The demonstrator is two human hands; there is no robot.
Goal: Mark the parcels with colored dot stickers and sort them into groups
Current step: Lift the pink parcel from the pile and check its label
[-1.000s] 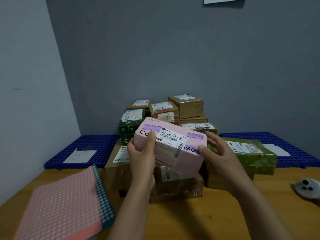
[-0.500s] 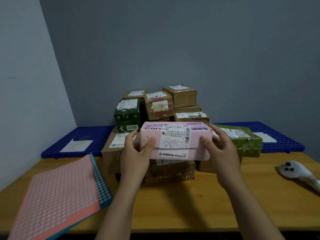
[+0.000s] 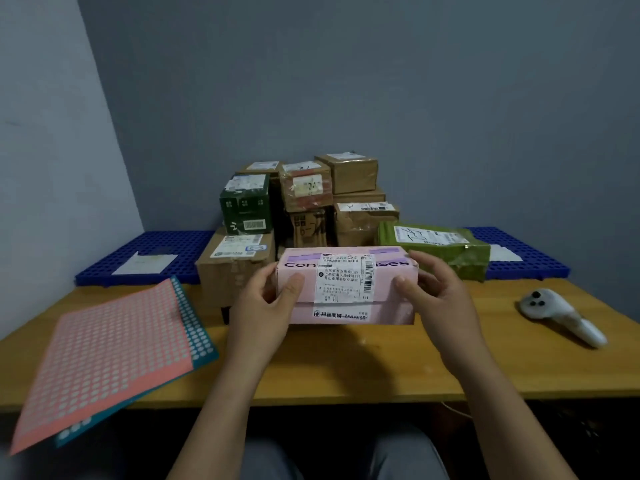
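Note:
A pink parcel (image 3: 391, 299) with a white shipping label rests low over the wooden table (image 3: 346, 362), in front of the parcel pile. My left hand (image 3: 266, 313) grips its left end with the thumb on the front face. My right hand (image 3: 440, 299) grips its right end the same way. A pink dot-sticker sheet (image 3: 104, 358) lies on a teal sticker sheet (image 3: 201, 337) at the table's left, overhanging the front edge.
Behind the pink parcel stand several brown cardboard parcels (image 3: 235, 271), a dark green box (image 3: 246, 202) and a green bag parcel (image 3: 436, 247). Blue plastic grid pallets (image 3: 152, 251) run along the wall with white papers on them. A white handheld device (image 3: 561, 317) lies at the right.
Both hands brought the pink parcel down from chest height and levelled it near the table, label facing me. The view tilted downward, showing my lap.

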